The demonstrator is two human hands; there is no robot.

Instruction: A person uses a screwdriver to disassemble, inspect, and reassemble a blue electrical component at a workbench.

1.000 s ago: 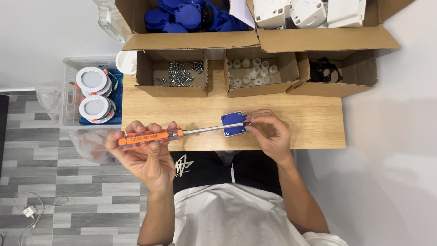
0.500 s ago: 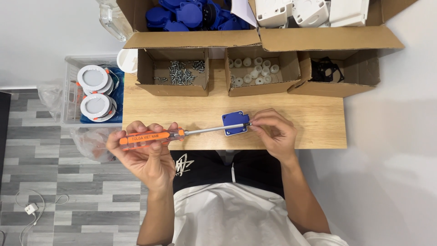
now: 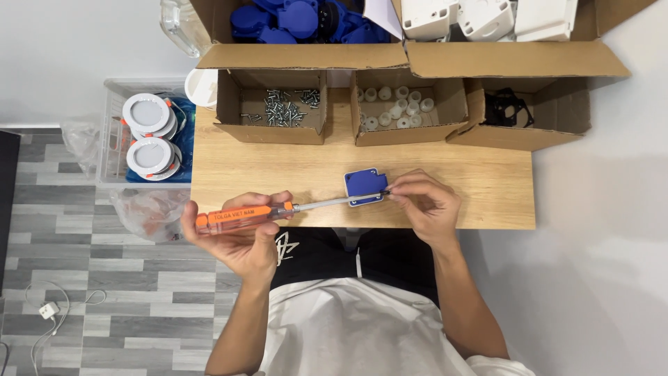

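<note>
Driving screw into blue part (image 3: 364,185): left hand (image 3: 240,233) clamped on screwdriver (image 3: 278,210), right hand (image 3: 424,205) fingers pinching tip; next likely needs steady alignment.

Single head-worn view, which looked almost straight down from above the person's chest, at moderate distance. The left hand (image 3: 240,233) and right hand (image 3: 424,205) sat just below frame centre; beyond the grip lay the wooden table (image 3: 278,170) and cardboard boxes (image 3: 299,56), nearer it the torso, and floor to its left.
</note>
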